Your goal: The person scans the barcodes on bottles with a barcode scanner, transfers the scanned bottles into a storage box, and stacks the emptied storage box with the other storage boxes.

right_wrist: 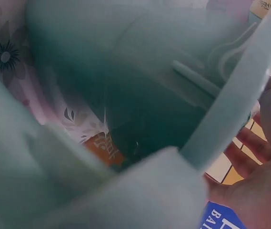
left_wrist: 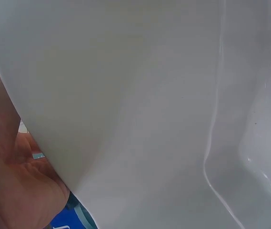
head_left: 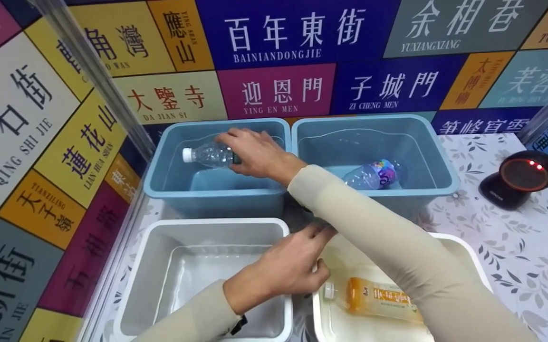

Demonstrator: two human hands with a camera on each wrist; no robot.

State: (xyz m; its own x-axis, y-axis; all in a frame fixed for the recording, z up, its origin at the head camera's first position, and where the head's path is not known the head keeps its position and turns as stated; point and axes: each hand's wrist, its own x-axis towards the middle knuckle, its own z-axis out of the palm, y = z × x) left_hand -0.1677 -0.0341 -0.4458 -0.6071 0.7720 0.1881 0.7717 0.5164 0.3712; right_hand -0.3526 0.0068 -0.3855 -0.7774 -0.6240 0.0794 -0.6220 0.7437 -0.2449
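In the head view my right hand [head_left: 257,154] grips a clear plastic bottle [head_left: 209,155] by its base end. The bottle lies sideways over the left blue bin [head_left: 221,194], its white cap pointing left. My left hand [head_left: 285,263] hovers over the gap between the grey-white bin [head_left: 136,275] and the cream bin [head_left: 319,323], holding nothing that I can see. Its fingertips pass beneath the right sleeve. An orange-labelled bottle [head_left: 383,299] lies in the cream bin, partly covered by the right forearm. In the right wrist view, a blue bin's rim partly hides the right hand [right_wrist: 264,176].
The right blue bin [head_left: 373,194] holds a clear bottle [head_left: 373,175] with a colourful label. A black scanner-like device [head_left: 516,180] with red lights stands on the floral tabletop [head_left: 506,251] at right. Printed panels [head_left: 274,90] wall in the back and left.
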